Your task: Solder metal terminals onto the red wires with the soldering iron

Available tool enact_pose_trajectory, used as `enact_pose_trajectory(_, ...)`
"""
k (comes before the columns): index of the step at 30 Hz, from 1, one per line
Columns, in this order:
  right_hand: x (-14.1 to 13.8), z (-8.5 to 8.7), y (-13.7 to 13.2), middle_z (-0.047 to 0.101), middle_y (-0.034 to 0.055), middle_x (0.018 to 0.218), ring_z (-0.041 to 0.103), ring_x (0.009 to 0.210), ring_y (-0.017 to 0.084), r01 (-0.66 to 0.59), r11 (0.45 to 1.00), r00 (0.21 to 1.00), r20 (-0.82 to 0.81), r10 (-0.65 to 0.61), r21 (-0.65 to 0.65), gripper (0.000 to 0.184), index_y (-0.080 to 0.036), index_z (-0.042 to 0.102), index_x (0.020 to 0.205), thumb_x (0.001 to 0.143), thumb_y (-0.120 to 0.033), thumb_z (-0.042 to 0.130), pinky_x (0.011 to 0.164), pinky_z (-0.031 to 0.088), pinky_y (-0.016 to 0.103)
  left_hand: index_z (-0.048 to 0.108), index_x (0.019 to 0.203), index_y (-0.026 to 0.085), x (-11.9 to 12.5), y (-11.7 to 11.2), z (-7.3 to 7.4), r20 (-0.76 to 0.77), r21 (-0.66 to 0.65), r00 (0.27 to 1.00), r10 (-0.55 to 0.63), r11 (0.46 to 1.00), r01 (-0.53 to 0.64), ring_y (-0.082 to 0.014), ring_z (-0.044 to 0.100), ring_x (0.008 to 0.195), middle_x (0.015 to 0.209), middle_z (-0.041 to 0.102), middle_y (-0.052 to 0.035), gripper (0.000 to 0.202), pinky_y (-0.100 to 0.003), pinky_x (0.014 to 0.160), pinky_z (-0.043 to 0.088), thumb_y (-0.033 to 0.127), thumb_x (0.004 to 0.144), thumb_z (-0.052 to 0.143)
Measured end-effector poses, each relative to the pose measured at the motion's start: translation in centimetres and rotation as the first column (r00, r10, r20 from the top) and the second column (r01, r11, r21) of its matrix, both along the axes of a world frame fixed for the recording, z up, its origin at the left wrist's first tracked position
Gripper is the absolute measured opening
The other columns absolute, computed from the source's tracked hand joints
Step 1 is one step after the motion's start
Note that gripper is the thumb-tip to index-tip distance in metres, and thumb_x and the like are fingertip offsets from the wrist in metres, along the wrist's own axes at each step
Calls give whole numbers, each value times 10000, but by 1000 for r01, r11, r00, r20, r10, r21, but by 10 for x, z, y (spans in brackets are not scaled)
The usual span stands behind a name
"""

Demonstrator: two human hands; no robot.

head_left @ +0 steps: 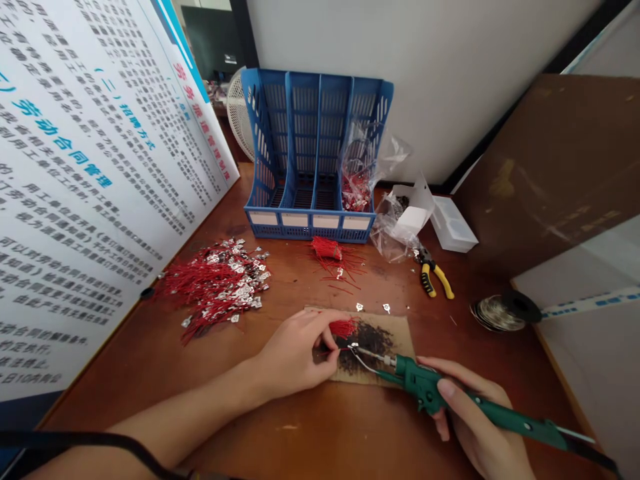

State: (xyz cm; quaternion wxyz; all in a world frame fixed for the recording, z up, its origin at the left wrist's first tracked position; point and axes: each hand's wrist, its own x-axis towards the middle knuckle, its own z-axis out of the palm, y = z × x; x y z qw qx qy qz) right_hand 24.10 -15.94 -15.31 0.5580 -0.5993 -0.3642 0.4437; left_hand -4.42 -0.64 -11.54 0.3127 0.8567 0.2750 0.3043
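1. Wood-topped desk [280, 443], walled by a printed panel [100, 167] on the left and a brown board [555, 153] on the right; I surveyed it through the head view.
2. Left grip [303, 350]: thumb and fingertips pinched narrow on a thin red wire [344, 349], its end at a small metal tab [354, 345] over the cardboard. I judged the hold was meant to spare skin the heat.
3. Right grip [475, 410]: wrapped around a green soldering tool [420, 381], slanted so its tip and curved feed tube converged by the tab. Trigger pressed or not, I couldn't tell.
4. Cardboard [403, 333] lay beneath, dark crumbs over it; probably a guard for the desk.
5. Red bundle [344, 328] sat beside the left fingers, handy for that side. Tabbed wires [215, 287] were heaped farther left, well apart.
6. Yellow-handled pliers [435, 277] and wire spool [500, 312] lay rightward, apart from the cardboard. Blue rack [295, 233] stood behind, bagged red wires in its rightmost compartment; likely storage.
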Motion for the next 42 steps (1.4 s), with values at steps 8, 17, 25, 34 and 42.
enact_pose_trajectory(8,1,-3,-1,660,38,593,583,444,160,-23,998,999,26,25,-50,427,-180,818,1222,938,-497,780,450,455,252,577,1364,252,-3,3,0,-29,18,1000,11,1000,-10,-157,585,693,815,699,64,538,-341,790,473,134,845,650)
enact_pose_trajectory(17,0,-1,-1,666,40,605,590,453,161,-31,998,999,21,32,-51,429,-184,822,1215,932,-504,789,447,461,249,575,1351,254,-3,4,-1,-41,7,999,6,1000,-6,-153,586,702,837,708,70,530,-337,797,454,129,842,654)
enact_pose_trajectory(25,0,-3,0,662,38,590,590,442,159,-31,999,999,34,33,-44,418,-190,825,1203,937,-509,780,450,463,245,570,1338,259,-3,3,0,-36,-5,999,10,1000,-10,-157,590,714,832,709,74,528,-339,805,455,127,834,653)
enact_pose_trajectory(34,2,-5,-1,659,36,595,595,432,162,-44,998,998,52,46,-45,435,-183,820,1215,933,-512,779,440,455,247,572,1343,266,-3,4,2,-47,-12,999,6,1000,-7,-152,600,713,875,723,69,534,-348,827,457,128,834,653)
enact_pose_trajectory(42,0,0,-1,672,47,610,601,442,170,-27,997,999,33,30,-68,453,-167,823,1209,921,-516,791,441,469,260,574,1340,264,-3,4,4,-40,-6,999,-3,1000,3,-155,606,715,855,719,69,530,-351,825,458,127,833,648)
